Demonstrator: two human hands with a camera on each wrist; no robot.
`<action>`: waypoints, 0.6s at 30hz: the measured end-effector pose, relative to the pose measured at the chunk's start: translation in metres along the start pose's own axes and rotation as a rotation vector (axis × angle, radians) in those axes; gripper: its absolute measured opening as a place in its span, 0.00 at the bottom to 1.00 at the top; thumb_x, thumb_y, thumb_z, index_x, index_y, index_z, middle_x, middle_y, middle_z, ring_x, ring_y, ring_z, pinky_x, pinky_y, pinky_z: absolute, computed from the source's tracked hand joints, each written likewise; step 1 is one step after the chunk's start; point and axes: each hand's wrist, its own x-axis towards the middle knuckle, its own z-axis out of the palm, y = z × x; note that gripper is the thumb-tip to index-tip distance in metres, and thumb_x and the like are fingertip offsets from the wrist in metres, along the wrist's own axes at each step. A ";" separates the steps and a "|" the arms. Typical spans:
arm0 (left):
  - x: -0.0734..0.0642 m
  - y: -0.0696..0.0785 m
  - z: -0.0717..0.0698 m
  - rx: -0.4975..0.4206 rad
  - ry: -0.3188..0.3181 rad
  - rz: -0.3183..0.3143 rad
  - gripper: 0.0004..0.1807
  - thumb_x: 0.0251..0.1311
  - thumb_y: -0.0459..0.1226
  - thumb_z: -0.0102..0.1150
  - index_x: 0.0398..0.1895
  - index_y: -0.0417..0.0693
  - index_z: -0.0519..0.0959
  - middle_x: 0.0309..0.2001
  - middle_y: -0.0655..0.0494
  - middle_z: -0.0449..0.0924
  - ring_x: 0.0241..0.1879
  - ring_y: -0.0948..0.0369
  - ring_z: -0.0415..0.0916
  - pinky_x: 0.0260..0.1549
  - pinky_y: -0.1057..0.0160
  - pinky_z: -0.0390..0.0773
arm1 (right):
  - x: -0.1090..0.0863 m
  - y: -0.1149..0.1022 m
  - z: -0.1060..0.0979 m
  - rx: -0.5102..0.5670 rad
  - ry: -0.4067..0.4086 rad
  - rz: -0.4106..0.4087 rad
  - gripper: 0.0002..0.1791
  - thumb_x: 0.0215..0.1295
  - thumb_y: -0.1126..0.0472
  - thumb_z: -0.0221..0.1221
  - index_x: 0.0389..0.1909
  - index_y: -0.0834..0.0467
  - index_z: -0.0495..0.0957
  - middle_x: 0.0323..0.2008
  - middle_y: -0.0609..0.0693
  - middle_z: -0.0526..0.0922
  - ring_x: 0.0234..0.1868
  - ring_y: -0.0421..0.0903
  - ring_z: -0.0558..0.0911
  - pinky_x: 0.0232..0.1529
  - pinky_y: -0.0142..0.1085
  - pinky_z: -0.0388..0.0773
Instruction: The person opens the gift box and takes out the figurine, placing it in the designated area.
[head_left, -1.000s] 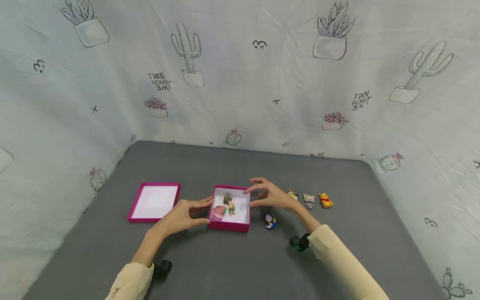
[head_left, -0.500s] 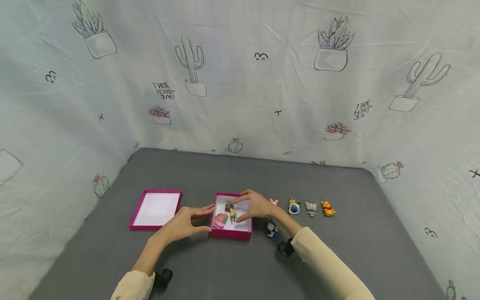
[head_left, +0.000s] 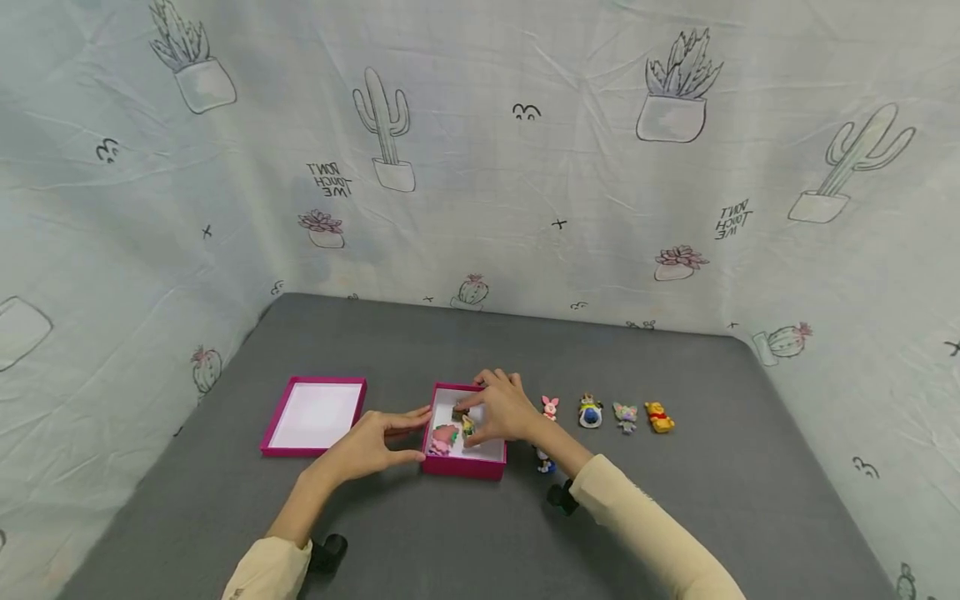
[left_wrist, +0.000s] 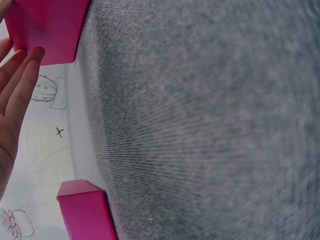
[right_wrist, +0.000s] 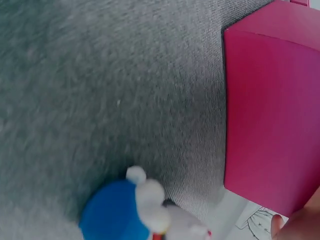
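In the head view a shallow magenta box (head_left: 463, 471) with a white inside stands on the grey table. My left hand (head_left: 369, 443) rests at its left side, fingers extended along the wall, as the left wrist view also shows. My right hand (head_left: 504, 410) reaches over the right wall into the box, thumb and fingers spread. Between them lie a small brown figurine (head_left: 457, 413) and a yellow-green figurine (head_left: 468, 425), both partly covered by the fingers. A pink figurine (head_left: 444, 438) lies in the near left part of the box.
A magenta lid (head_left: 315, 416) lies inside up at the left. Right of the box are a Piglet figurine (head_left: 550, 407), a figurine with a blue ball (head_left: 590, 412), a grey cat-like figurine (head_left: 626, 417) and a Winnie-the-Pooh figurine (head_left: 660, 417). A blue-and-white figurine (right_wrist: 117, 212) stands nearer, partly behind the right forearm.
My right hand has moved left from the box's right edge to over the figurines inside, uncovering the Piglet figurine. My left hand has stayed at the box's left side.
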 end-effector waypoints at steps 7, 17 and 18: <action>-0.001 0.001 -0.001 0.003 0.017 0.001 0.35 0.53 0.43 0.70 0.63 0.36 0.71 0.65 0.50 0.68 0.62 0.53 0.68 0.52 0.58 0.77 | 0.003 -0.005 0.001 -0.042 0.025 0.011 0.34 0.38 0.40 0.76 0.51 0.45 0.84 0.53 0.53 0.74 0.46 0.49 0.69 0.41 0.45 0.61; -0.004 -0.001 0.003 -0.001 0.014 -0.009 0.35 0.53 0.43 0.70 0.63 0.38 0.71 0.65 0.49 0.68 0.62 0.53 0.68 0.53 0.57 0.76 | 0.005 -0.009 -0.007 -0.211 -0.029 -0.031 0.31 0.39 0.39 0.75 0.46 0.46 0.83 0.47 0.51 0.74 0.46 0.49 0.69 0.42 0.43 0.62; -0.003 -0.001 0.003 0.002 0.019 -0.009 0.35 0.53 0.43 0.70 0.63 0.38 0.71 0.65 0.49 0.68 0.62 0.54 0.68 0.53 0.58 0.76 | 0.006 -0.009 -0.010 -0.228 -0.031 -0.038 0.31 0.38 0.39 0.75 0.46 0.46 0.84 0.46 0.51 0.74 0.46 0.49 0.69 0.43 0.44 0.62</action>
